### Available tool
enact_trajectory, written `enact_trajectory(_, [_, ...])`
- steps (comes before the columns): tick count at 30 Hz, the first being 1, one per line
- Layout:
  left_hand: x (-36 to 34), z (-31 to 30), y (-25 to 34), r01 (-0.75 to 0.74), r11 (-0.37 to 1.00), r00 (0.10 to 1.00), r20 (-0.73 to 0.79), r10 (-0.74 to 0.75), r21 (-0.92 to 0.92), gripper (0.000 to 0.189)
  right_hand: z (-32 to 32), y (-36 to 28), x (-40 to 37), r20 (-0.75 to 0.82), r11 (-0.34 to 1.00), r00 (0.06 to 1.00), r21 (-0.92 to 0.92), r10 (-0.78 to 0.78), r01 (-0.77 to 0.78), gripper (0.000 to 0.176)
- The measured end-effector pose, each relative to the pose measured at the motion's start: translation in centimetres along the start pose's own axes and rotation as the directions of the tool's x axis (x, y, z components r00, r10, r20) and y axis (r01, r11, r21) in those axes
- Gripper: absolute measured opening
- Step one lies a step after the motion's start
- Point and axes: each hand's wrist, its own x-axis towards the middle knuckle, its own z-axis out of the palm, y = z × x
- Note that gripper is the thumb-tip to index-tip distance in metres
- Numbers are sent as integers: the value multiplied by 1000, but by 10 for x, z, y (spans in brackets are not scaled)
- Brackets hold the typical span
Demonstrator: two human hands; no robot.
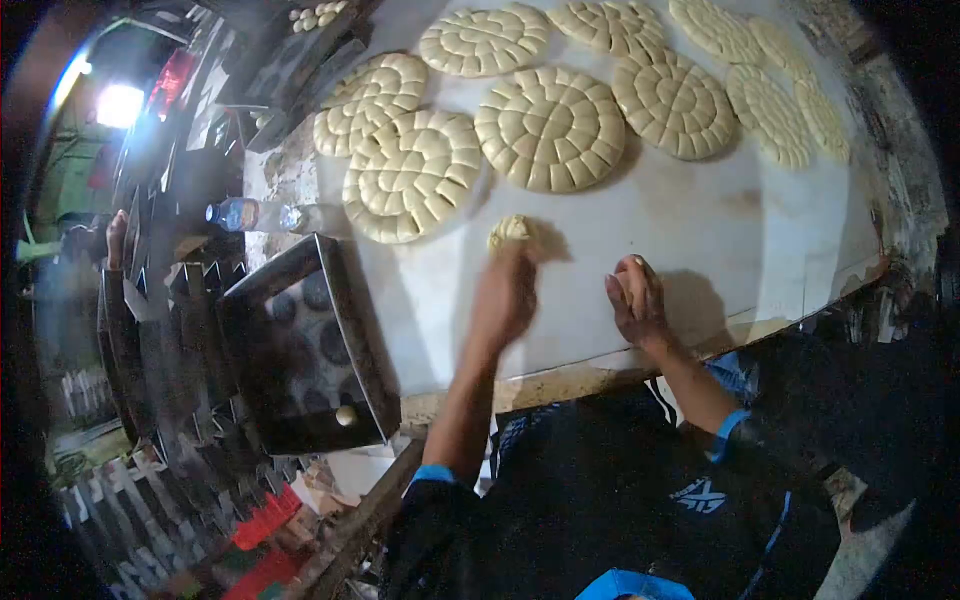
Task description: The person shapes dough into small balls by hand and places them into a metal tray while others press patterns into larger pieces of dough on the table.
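**At the near side of the pale counter (580, 345), our left hand (503, 305) works at a dough lump (509, 233)**

The counter spreads widest before us, its top smooth and whitish, its near edge worn. Beside it on our left we see a deep rectangular metal pan (382, 395), with dark round shapes over its bottom. Farther back on the counter lie large dough rounds (550, 130), scored into spiral rings of short segments; some overlap or touch their neighbours. By the left edge a plastic bottle with a blue cap (250, 215) lies on its side.

Our left hand reaches past the counter's near edge, its fingers bent down onto the dough lump, which sits just in front of the nearest rounds. Motion blurs that grip, so we cannot tell how far it closes around the dough. Our right hand (637, 300) is well apart from the lump, above the bare near part of the counter, fingers curled and thumb drawn in; we cannot tell whether it has hold of anything. Smallest of all, a pale ball (346, 415) rests inside the pan, near its front end.

We judge this to be a step of handling soft dough by hand; any move from here calls for light fingers and room left beside the scored rounds.
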Motion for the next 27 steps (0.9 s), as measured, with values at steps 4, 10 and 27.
enact_trajectory(4, [-22, 37, -91, 2, 653, 982, -124, 141, 758, 70, 8, 75, -25, 166, 776, 783, -119, -599, 619, 27])
enact_trajectory(10, [-106, 20, -107, 16, 737, 1000, -8, -15, 676, 70, 20, 49, 45, 54, 875, 893, -180, -446, 448, 25])
enact_trajectory(27, [-135, -62, -115, 2, 980, 993, 116, 22, -200, 50, 119, 26, 23, -229, 878, 913, -426, -339, 219, 8])
